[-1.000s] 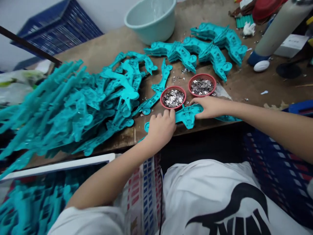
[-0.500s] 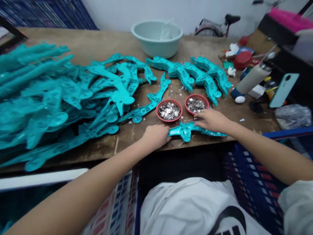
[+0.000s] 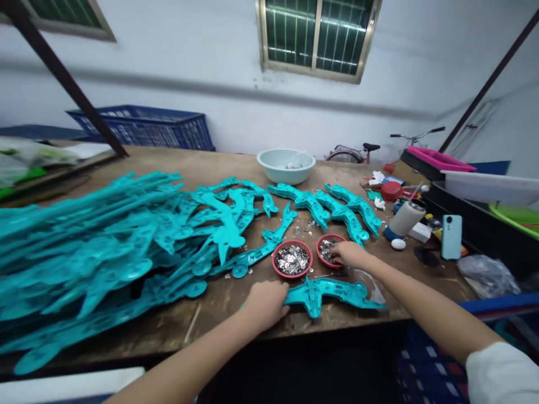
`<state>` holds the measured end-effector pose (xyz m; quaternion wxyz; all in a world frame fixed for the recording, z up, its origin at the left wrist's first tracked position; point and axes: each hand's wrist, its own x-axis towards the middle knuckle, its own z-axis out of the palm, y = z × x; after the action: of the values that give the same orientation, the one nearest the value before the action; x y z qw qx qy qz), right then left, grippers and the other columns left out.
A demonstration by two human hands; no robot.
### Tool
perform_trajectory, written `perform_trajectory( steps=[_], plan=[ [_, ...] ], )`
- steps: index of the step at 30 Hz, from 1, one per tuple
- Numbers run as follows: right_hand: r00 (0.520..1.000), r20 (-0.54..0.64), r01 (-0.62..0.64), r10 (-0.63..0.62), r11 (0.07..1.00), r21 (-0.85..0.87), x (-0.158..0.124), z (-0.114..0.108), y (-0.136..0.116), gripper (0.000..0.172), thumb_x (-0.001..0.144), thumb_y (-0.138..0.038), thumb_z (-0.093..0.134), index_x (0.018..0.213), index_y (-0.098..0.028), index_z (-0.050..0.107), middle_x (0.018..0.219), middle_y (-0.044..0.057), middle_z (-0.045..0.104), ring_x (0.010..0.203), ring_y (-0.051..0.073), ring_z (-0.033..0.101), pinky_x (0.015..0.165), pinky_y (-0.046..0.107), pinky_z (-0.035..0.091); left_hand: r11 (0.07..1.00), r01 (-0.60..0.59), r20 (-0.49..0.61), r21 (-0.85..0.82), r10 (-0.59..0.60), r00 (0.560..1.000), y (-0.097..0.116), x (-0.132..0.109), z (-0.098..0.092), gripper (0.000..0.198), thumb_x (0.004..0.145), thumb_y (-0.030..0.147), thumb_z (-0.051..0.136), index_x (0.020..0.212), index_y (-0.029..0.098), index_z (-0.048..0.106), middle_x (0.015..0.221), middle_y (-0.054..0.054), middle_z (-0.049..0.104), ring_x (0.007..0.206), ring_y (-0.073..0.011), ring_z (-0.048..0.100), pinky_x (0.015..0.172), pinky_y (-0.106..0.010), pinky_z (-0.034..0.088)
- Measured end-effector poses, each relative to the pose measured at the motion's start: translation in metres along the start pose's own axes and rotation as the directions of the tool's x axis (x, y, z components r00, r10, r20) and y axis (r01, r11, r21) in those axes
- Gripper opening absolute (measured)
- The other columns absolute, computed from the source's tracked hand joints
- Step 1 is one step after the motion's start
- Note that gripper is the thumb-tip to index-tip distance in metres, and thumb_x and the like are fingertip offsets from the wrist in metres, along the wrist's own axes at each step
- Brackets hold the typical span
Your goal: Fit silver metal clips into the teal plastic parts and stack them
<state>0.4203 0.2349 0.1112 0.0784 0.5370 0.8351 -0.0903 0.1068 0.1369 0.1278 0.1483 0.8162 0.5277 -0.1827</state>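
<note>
At the table's front edge my left hand (image 3: pixel 266 303) is closed around the left end of a turquoise plastic part (image 3: pixel 332 290), which lies flat. My right hand (image 3: pixel 350 254) reaches over the rim of the right red basket (image 3: pixel 320 255), its fingertips among small metal clips (image 3: pixel 327 247); whether they pinch one is too small to tell. Beside it stands the left red basket (image 3: pixel 275 266), full of similar shiny metal pieces (image 3: pixel 292 260). A thin rod-like tool (image 3: pixel 330 275) lies between the baskets and the held part.
A large heap of turquoise parts (image 3: pixel 105 252) covers the left side. Stacked turquoise parts (image 3: pixel 343 216) lie behind the baskets, near a pale green basin (image 3: pixel 286 174). To the right are a bottle (image 3: pixel 406 219), a phone (image 3: pixel 451 238) and a plastic bag (image 3: pixel 488 275).
My right hand has moved from above the turquoise part to the right basket. My left hand still holds the part. The camera view has tilted up, showing the wall and window.
</note>
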Motion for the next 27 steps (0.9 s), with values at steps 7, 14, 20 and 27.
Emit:
perform_trajectory(
  steps=[7, 14, 20, 27],
  plan=[
    [0.999, 0.008, -0.038, 0.037, 0.997, 0.065, 0.008, 0.014, 0.015, 0.031, 0.118, -0.012, 0.072, 0.131, -0.016, 0.100, 0.146, 0.021, 0.096, 0.137, 0.038, 0.090, 0.118, 0.041, 0.068, 0.999, -0.042, 0.034, 0.021, 0.042, 0.999, 0.001, 0.006, 0.005, 0.048, 0.111, 0.025, 0.085, 0.159, 0.015, 0.085, 0.157, -0.028, 0.091, 0.151, -0.0494, 0.089, 0.129, -0.062, 0.075],
    [0.997, 0.074, -0.026, 0.025, 0.999, 0.019, 0.012, 0.020, 0.006, 0.035, 0.106, -0.005, 0.078, 0.125, -0.020, 0.103, 0.139, 0.018, 0.098, 0.138, 0.040, 0.092, 0.120, 0.043, 0.069, 0.999, -0.039, 0.002, 0.003, 0.039, 0.999, -0.003, -0.001, 0.009, 0.044, 0.111, 0.030, 0.089, 0.152, 0.013, 0.091, 0.150, -0.030, 0.092, 0.144, -0.0496, 0.092, 0.123, -0.059, 0.077],
    [0.999, -0.021, -0.045, 0.046, 0.999, 0.024, 0.008, 0.018, 0.015, 0.041, 0.114, -0.004, 0.062, 0.131, -0.013, 0.098, 0.142, 0.024, 0.096, 0.136, 0.039, 0.093, 0.112, 0.039, 0.066, 0.998, -0.060, -0.094, 0.005, 0.060, 0.994, -0.002, -0.001, 0.014, 0.052, 0.107, 0.048, 0.102, 0.146, 0.014, 0.093, 0.144, -0.028, 0.093, 0.140, -0.0489, 0.091, 0.118, -0.055, 0.075],
    [0.994, -0.086, -0.051, 0.063, 0.989, 0.135, 0.005, 0.027, 0.029, 0.036, 0.106, -0.003, 0.068, 0.114, -0.019, 0.098, 0.117, 0.014, 0.099, 0.113, 0.032, 0.096, 0.100, 0.034, 0.067, 0.989, -0.144, -0.308, -0.015, 0.132, 0.942, -0.014, 0.010, 0.013, 0.062, 0.124, 0.069, 0.079, 0.162, 0.021, 0.084, 0.174, -0.021, 0.082, 0.170, -0.0454, 0.072, 0.135, -0.055, 0.063]
  ],
)
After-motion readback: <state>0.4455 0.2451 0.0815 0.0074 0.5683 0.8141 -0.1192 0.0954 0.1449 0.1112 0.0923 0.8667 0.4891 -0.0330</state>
